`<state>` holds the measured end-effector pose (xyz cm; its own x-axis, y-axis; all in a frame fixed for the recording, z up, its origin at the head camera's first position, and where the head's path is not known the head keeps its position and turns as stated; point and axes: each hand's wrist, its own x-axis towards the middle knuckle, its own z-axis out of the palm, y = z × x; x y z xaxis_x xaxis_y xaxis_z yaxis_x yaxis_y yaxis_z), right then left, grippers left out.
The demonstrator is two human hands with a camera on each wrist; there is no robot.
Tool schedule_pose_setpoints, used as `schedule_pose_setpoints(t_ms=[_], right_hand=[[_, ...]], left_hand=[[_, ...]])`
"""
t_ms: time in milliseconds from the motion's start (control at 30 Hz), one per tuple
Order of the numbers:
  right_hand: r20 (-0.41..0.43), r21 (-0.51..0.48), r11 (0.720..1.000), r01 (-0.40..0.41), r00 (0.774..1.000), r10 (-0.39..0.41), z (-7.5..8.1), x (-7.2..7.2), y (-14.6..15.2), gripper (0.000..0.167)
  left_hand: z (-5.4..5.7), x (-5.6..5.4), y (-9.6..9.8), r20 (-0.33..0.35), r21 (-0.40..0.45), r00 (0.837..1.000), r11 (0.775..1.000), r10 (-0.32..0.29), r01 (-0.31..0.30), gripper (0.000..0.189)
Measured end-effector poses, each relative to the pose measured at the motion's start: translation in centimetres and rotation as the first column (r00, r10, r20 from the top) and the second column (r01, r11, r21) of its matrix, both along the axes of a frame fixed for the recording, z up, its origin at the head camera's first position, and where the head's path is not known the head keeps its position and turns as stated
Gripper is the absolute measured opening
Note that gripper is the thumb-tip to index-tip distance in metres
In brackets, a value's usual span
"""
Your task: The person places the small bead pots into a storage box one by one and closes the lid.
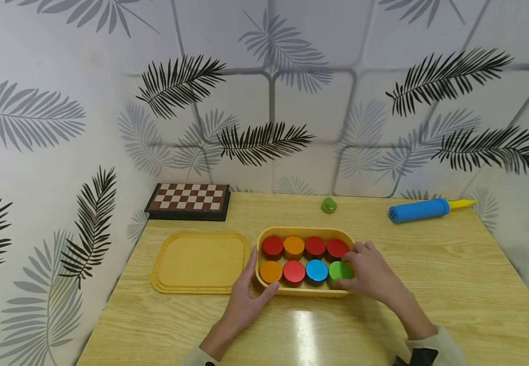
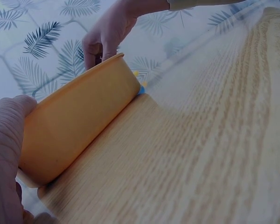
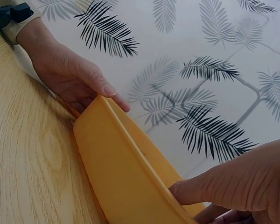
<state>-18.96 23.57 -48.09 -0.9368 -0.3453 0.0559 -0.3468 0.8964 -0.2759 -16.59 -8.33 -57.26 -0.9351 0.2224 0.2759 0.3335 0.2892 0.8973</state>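
Note:
A yellow oblong tub point(image 1: 310, 292) stands on the table, holding two rows of short round-topped cylinders. The back row has red and orange tops; the front row runs orange point(image 1: 271, 272), pinkish red point(image 1: 294, 272), blue point(image 1: 317, 271) and green. My left hand point(image 1: 244, 302) holds the tub's left end, thumb at the front rim and fingers along the side. At the right end, my right hand point(image 1: 376, 274) reaches over the rim and pinches the green-topped cylinder point(image 1: 339, 271), partly covering it. In the right wrist view, the right thumb point(image 3: 191, 189) dips inside the rim; the cylinders are hidden there.
Left of the tub lies a flat yellow tray or lid point(image 1: 200, 263). Behind it sits a checkered board box point(image 1: 186, 201). A small green object point(image 1: 328, 205) and a blue hand pump point(image 1: 420, 210) with a yellow nozzle lie toward the back, near the patterned wall.

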Motion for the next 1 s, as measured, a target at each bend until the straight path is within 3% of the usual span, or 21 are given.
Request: schedule_pose_setpoints(t_ms=[200, 367, 567, 733, 1000], right_hand=[[-0.053, -0.176, 0.984, 0.008, 0.998, -0.017, 0.5, 0.8, 0.8, 0.042], [-0.052, -0.347, 0.934, 0.084, 0.993, -0.108, 0.2, 1.5, 1.8, 0.055], [-0.048, -0.538, 0.836, 0.106, 0.986, -0.157, -2.5, 1.6, 3.3, 0.069], [0.052, -0.638, 0.758, 0.137, 0.989, -0.135, -5.5, 2.1, 3.8, 0.074], [0.054, -0.673, 0.733, 0.101, 0.995, -0.088, -6.9, 3.0, 2.4, 0.082]], left_hand=[[0.2, 0.1, 0.0, -0.006, 0.001, 1.0, 1.0, 0.003, -0.003, 0.096], [0.2, 0.2, -0.1, -0.003, 0.004, 1.0, 1.0, 0.008, -0.008, 0.096], [0.0, 0.2, -0.2, -0.002, 0.002, 1.0, 1.0, 0.014, -0.014, 0.096], [0.3, 0.4, -0.2, 0.022, -0.042, 1.0, 0.999, 0.011, -0.01, 0.096], [0.9, 0.0, -1.2, 0.018, -0.124, 0.999, 0.992, 0.029, -0.027, 0.09]])
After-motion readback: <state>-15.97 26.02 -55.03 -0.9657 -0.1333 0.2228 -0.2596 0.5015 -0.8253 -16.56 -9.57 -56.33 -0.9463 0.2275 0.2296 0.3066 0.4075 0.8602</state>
